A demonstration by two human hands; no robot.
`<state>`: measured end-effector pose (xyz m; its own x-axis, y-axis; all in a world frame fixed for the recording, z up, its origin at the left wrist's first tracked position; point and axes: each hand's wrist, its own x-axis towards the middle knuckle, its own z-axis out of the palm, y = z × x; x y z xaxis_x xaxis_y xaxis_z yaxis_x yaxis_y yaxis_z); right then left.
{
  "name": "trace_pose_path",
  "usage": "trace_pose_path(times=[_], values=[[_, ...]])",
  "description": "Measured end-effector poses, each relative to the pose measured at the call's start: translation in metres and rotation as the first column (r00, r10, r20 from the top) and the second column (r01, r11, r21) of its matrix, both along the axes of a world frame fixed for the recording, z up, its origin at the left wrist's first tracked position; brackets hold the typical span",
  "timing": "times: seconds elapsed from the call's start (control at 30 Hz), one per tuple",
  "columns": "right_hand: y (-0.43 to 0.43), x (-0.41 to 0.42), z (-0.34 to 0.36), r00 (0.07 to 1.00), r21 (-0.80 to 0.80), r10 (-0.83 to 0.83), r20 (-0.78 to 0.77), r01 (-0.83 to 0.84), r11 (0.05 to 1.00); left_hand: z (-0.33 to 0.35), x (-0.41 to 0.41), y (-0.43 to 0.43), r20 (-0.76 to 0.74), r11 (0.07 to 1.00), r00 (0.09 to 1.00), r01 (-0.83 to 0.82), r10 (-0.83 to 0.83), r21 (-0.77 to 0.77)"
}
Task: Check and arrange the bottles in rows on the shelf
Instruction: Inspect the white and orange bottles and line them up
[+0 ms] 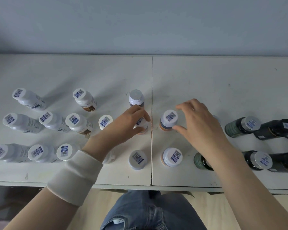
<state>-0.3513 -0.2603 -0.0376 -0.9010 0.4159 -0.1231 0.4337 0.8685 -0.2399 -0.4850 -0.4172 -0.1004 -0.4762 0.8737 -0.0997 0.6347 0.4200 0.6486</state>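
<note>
Nearest you, your knees in blue jeans [150,211] show below the front edge of the white shelf [223,83]. A white wristband [75,177] wraps your left forearm.

In the front row, white-capped bottles stand upright: three at the left, then a grey-capped bottle [137,159] just left of the centre seam [151,113] and an orange-based bottle [172,157] just right of it. Further right, your right forearm partly covers a dark green bottle [200,161], with dark bottles [263,161] beyond it.

In the middle row, your left hand [126,122] is closed around a white-capped bottle [140,124] beside the seam, thumb below and fingers curled over its top. Your right hand [201,120] hovers at another white-capped bottle [169,120] just across the seam; the fingers are spread, thumb near its lower side and forefinger near the cap, and you cannot tell whether they touch it. More dark bottles [243,125] stand to the right.

In the far row, three bottles stand well apart, the nearest to the seam being a purple-labelled bottle [136,97]. Behind them is a pale wall [140,24].
</note>
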Motion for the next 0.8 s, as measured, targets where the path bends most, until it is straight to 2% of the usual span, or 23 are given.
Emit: trace_pose_path(times=[0.13,0.2,0.27,0.33,0.4,0.43,0.47,0.53,0.6,0.63,0.7,0.8], values=[[0.005,-0.005,0.001,1.000,-0.001,0.001,0.022,-0.001,1.000,0.003,-0.003,0.002,-0.018,1.000,1.000,0.016,-0.015,0.012],[0.008,-0.007,0.002,1.000,-0.012,0.001,0.015,-0.001,1.000,0.010,-0.009,0.007,-0.009,0.989,0.996,-0.086,0.088,0.124],[0.011,-0.010,0.002,1.000,-0.040,-0.002,-0.010,0.001,0.999,0.014,-0.019,0.015,-0.088,0.956,0.972,-0.194,0.218,0.222],[0.013,-0.014,0.002,0.999,-0.068,-0.001,-0.043,-0.002,0.998,0.012,-0.032,0.027,-0.185,0.952,0.938,-0.271,0.294,0.140],[0.016,-0.017,0.000,0.996,-0.111,-0.002,-0.090,-0.008,0.994,0.008,-0.043,0.038,-0.208,0.951,0.938,-0.299,0.278,-0.077],[0.017,-0.018,-0.002,0.993,-0.145,-0.005,-0.116,-0.012,0.989,0.007,-0.046,0.041,-0.192,0.945,0.943,-0.301,0.273,-0.132],[0.018,-0.020,-0.004,0.989,-0.186,-0.010,-0.145,-0.018,0.982,0.007,-0.049,0.043,-0.167,0.942,0.942,-0.312,0.290,-0.126],[0.020,-0.022,-0.007,0.976,-0.298,-0.038,-0.214,-0.029,0.954,0.016,-0.051,0.040,-0.068,0.919,0.917,-0.395,0.393,-0.015],[0.019,-0.024,-0.008,0.954,-0.490,-0.110,-0.278,-0.042,0.871,0.033,-0.048,0.037,0.094,0.867,0.869,-0.493,0.487,0.068],[0.016,-0.025,-0.006,0.946,-0.613,-0.162,-0.282,-0.047,0.789,0.042,-0.046,0.036,0.192,0.853,0.848,-0.515,0.493,0.087],[0.009,-0.027,-0.002,0.938,-0.824,-0.259,-0.229,-0.045,0.564,0.059,-0.037,0.036,0.341,0.860,0.832,-0.498,0.438,0.113],[0.000,-0.025,-0.001,0.918,-0.947,-0.372,-0.138,-0.013,0.320,0.075,-0.024,0.038,0.427,0.886,0.830,-0.447,0.359,0.123]])
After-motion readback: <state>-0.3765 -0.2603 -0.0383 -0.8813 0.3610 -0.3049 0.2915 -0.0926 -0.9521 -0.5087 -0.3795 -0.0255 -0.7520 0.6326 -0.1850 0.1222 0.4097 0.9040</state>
